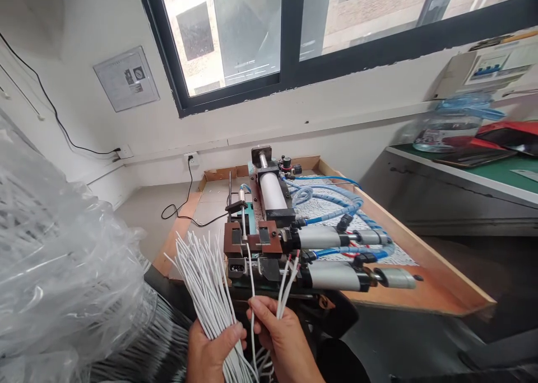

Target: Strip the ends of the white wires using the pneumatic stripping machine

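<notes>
My left hand (pixel 216 349) is closed around a thick bundle of white cables (pixel 205 293), their ends fanned out upward. Beside it, my right hand (pixel 275 330) pinches one white cable (pixel 253 276) between thumb and fingers. That cable's upper end reaches the brown clamp block (pixel 253 237) of a pneumatic machine (pixel 275 195); whether it is gripped there I cannot tell. A few more white cables (pixel 286 285) with reddish tips stick up from the same right hand, held behind the thumb.
The machine stands in a shallow wooden tray (pixel 437 282) with blue air hoses (pixel 348 204). Clear plastic wrapping (pixel 63 260) bulges at the left above more bundled cables (pixel 168 327). At the right, a green-topped shelf (pixel 513 170) carries a plastic jug (pixel 449 125).
</notes>
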A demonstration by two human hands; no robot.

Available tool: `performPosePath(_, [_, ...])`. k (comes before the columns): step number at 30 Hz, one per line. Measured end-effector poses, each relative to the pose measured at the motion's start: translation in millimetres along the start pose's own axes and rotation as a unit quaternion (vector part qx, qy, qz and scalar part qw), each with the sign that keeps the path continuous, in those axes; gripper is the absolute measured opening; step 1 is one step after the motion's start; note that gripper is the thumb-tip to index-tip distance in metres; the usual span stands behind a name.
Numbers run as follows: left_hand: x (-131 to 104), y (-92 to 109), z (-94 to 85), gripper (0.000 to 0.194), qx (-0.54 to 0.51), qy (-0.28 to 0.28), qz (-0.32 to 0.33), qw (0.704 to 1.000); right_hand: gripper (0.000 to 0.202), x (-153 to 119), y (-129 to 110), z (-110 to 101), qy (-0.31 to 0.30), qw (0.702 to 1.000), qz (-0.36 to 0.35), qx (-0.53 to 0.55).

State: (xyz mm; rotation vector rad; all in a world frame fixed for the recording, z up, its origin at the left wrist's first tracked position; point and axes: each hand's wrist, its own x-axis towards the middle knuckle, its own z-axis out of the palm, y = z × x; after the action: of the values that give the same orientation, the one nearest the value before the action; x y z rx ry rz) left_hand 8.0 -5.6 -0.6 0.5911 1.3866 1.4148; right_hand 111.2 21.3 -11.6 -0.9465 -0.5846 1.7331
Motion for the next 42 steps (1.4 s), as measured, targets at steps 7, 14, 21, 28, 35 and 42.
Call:
performPosePath(7, [-1,0,-0.2,0.028,0.001,0.027,-0.018,0.999,0.029,5,-8,1,-0.006,0.999,0.023,0.021])
performPosePath(14, [-1,-2,-0.5,0.024,0.005,-0.009,0.010,1.000,0.028,8,-12,11,-0.096,0.991,0.064,0.062])
performPosePath(21, [-3,3,-0.3,0.022,-0.043,0.003,-0.029,0.999,0.031,1,-4,4,-0.027,1.000,-0.002,-0.016])
performPosePath(28, [-4,2,1.2,0.022,-0.042,0.048,-0.033,0.997,0.029,0,-7,-1,0.019,1.000,0.006,-0.010])
performPosePath(35, [-6,4,3.6,0.021,-0.025,0.048,0.008,0.998,0.027,4,-12,2,-0.029,0.999,0.023,-0.003])
performPosePath(42, [-6,5,2.4,0.020,-0.034,0.006,0.011,0.999,0.032,0,-5,6,-0.075,0.996,0.019,-0.040])
